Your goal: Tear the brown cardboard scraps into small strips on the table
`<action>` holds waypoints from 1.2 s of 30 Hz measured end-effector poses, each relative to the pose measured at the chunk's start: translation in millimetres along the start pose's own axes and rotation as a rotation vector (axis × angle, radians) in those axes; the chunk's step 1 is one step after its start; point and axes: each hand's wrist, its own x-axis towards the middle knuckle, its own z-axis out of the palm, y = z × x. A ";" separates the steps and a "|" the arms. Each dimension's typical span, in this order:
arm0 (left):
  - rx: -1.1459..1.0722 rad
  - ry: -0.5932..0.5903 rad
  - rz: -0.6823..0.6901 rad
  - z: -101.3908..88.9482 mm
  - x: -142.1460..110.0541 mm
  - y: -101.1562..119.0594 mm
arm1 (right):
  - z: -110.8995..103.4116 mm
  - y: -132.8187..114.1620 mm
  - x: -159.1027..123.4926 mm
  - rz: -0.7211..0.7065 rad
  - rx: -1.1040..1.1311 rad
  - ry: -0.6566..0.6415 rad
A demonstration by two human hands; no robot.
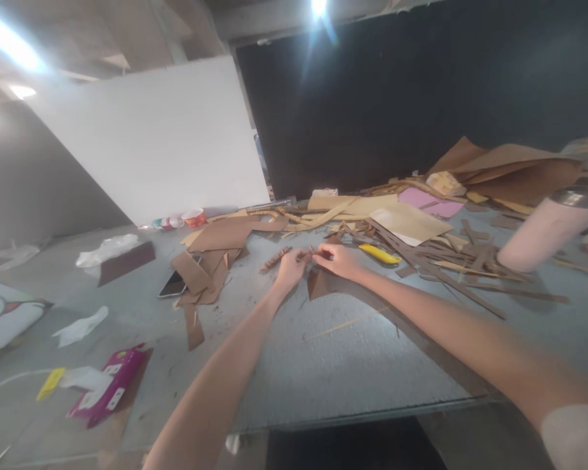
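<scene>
My left hand and my right hand meet over the middle of the table, fingertips pinched close together. Between them is a small brown strip, mostly hidden by the fingers; its exact shape I cannot make out. Just left of my left hand lies a narrow, ridged brown strip that looks braided or folded; whether it joins the piece in my fingers I cannot tell. Below my right hand sits a brown pointed scrap. A yellow utility knife rests to the right of my right hand.
Brown strips lie heaped on the right, before a pink tumbler. Brown sheets partly cover a phone on the left. A purple tissue pack lies front left. Larger brown sheets stand back right.
</scene>
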 end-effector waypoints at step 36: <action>-0.018 0.090 -0.068 -1.5 0.1 -2.7 | -6.5 -2.2 0.5 0.040 0.142 -0.004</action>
